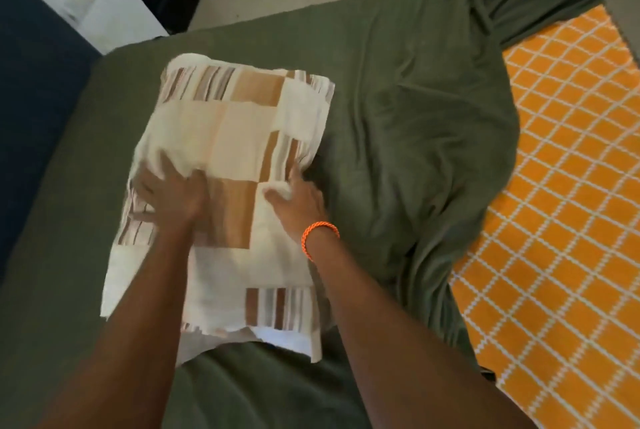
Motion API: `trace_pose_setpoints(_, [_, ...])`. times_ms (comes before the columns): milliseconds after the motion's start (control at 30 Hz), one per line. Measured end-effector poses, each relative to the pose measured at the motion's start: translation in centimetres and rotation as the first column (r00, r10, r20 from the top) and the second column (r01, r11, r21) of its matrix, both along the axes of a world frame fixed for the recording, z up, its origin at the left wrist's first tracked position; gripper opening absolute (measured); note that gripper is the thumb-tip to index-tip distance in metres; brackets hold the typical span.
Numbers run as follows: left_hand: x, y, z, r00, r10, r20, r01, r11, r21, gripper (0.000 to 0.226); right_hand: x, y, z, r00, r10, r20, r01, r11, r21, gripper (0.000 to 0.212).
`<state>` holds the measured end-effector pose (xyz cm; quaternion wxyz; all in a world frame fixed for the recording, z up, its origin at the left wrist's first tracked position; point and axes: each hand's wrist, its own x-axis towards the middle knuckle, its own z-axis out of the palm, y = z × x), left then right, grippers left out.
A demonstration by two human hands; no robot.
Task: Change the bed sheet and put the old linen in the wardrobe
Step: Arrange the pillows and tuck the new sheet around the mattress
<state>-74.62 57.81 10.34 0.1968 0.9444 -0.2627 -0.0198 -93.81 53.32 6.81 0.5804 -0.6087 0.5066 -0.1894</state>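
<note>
head view shows the left hand (169, 193) spread flat, pressing the folded patchwork sheet (235, 151) onto the green-sheeted bed (398, 99), while the right hand (298, 200) pinches its edge, seemingly to flatten and square the fold.

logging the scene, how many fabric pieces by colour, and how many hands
Green sheet: 1
Cream and brown patchwork linen: 1
Orange lattice cloth: 1
Hands, left hand and right hand, on the linen: 2
Total: 5
</note>
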Motion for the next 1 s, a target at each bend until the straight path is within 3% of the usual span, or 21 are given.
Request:
trace_pose_setpoints(33, [0.3,0.8,-2.2,0.991,-0.110,-0.082,0.118,0.989,0.095,0.072,0.7,0.7,-1.0,0.992,0.121,-0.028,-0.120,0.992,0.036,0.079])
trace_pose_setpoints(100, [-0.5,2.7,-7.1,0.922,-0.300,-0.246,0.366,0.882,0.297,0.076,1.7,2.4,-3.1,0.962,0.267,-0.061,-0.261,0.962,0.083,0.072])
trace_pose_setpoints(167, [-3.2,5.0,-10.5,0.895,-0.303,-0.327,0.426,0.799,0.424,0.070,1.9,4.3,-5.3,0.950,0.296,-0.098,-0.292,0.955,0.046,0.059])
trace_pose_setpoints(233, [-5.9,6.4,-12.1,0.896,-0.309,-0.318,0.427,0.793,0.434,0.064,1.0,5.5,-6.6,0.959,0.273,-0.082,-0.270,0.962,0.044,0.053])
trace_pose_setpoints(400, [-11.7,5.5,-13.3,0.923,-0.368,-0.117,0.385,0.869,0.310,0.052,-4.7,6.6,-9.7,0.996,0.061,-0.061,-0.058,0.997,0.051,0.043])
trace_pose_setpoints(467, [-15.4,5.2,-14.3,0.889,-0.445,-0.103,0.455,0.886,0.095,0.043,-8.6,7.2,-11.4,0.982,-0.139,-0.130,0.131,0.989,-0.064,0.036])
trace_pose_setpoints(533, [-19.6,5.7,-15.8,0.794,-0.507,-0.336,0.489,0.861,-0.144,0.041,-13.1,7.8,-12.7,0.884,-0.373,-0.281,0.291,0.911,-0.294,0.035])
trace_pose_setpoints(600, [-24.5,7.1,-17.3,0.643,-0.514,-0.568,0.501,0.843,-0.196,0.042,-18.3,8.6,-14.0,0.703,-0.571,-0.424,0.376,0.805,-0.460,0.037])
trace_pose_setpoints(633, [-27.2,8.1,-18.1,0.590,-0.507,-0.629,0.511,0.837,-0.196,0.041,-20.9,9.2,-14.5,0.630,-0.609,-0.482,0.414,0.788,-0.455,0.047])
trace_pose_setpoints(667, [-29.8,9.2,-18.6,0.569,-0.501,-0.653,0.506,0.838,-0.203,0.039,-22.9,9.6,-15.2,0.618,-0.588,-0.522,0.453,0.809,-0.375,0.062])
trace_pose_setpoints(700, [-32.0,10.3,-19.4,0.571,-0.489,-0.660,0.484,0.849,-0.211,0.037,-24.5,10.1,-16.2,0.687,-0.531,-0.496,0.484,0.843,-0.232,0.079])
trace_pose_setpoints(767, [-36.6,12.4,-20.7,0.605,-0.428,-0.671,0.381,0.896,-0.228,0.033,-26.6,11.0,-17.8,0.886,-0.411,-0.215,0.452,0.869,0.201,0.097])
trace_pose_setpoints(800, [-38.6,13.2,-20.9,0.628,-0.376,-0.681,0.309,0.924,-0.225,0.035,-27.5,11.4,-18.6,0.918,-0.386,-0.092,0.392,0.851,0.349,0.099])
trace_pose_setpoints(900, [-41.7,14.4,-20.9,0.693,-0.234,-0.682,0.124,0.971,-0.207,0.047,-29.0,11.5,-20.0,0.933,-0.350,0.085,0.256,0.811,0.526,0.094])
trace_pose_setpoints(1000, [-42.6,14.5,-20.7,0.749,-0.160,-0.643,-0.018,0.965,-0.262,0.042,-30.9,11.1,-18.5,0.923,-0.300,0.242,0.067,0.743,0.666,0.065])
